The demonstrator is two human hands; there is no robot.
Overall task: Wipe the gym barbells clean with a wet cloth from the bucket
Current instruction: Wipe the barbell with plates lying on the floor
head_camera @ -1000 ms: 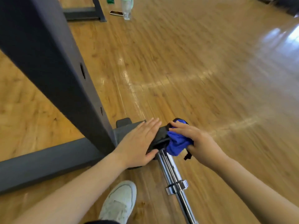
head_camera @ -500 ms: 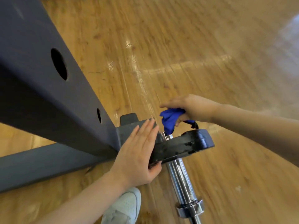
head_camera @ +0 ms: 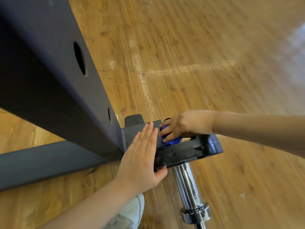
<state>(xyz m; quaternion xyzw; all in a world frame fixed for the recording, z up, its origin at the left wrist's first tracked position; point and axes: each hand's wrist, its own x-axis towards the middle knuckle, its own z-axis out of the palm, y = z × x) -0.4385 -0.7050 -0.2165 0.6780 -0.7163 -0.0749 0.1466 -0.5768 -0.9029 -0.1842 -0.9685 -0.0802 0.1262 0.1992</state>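
Observation:
A chrome barbell sleeve (head_camera: 188,187) runs from the lower edge up into a black weight plate (head_camera: 186,152) seen edge-on, its rim wet and glossy. My left hand (head_camera: 142,159) lies flat with straight fingers against the plate's left end, thumb tucked under the rim. My right hand (head_camera: 184,125) grips a bunched blue cloth (head_camera: 171,141) and presses it on the plate's far face. The barbell's far part is hidden behind the plate.
A dark grey rack upright (head_camera: 54,80) with round holes leans across the left, joined to a grey base beam (head_camera: 41,162) on the wooden floor (head_camera: 198,63). My white shoe (head_camera: 128,214) stands below the left forearm.
My right hand has come down with the blue cloth from above the plate onto its far face. The view has moved closer. The left hand stays on the plate.

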